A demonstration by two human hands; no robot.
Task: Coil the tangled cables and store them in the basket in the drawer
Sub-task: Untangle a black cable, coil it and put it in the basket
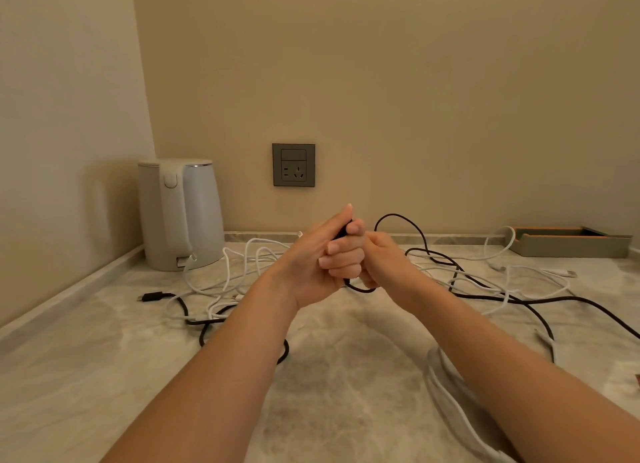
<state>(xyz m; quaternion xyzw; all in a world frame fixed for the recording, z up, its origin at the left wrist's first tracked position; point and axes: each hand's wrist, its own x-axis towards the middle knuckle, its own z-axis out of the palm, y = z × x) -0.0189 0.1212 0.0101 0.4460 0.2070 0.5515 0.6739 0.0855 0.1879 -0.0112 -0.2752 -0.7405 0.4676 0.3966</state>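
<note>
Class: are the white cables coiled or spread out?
Spread out: the white cables lie in loose, tangled loops across the counter, none coiled.

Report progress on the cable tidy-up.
Done: nothing finished; no basket or drawer is in view. In hand: left hand and right hand grip the black cable, a small loop hanging below them. Left: the rest of it and the white cables lie tangled on the counter.
</note>
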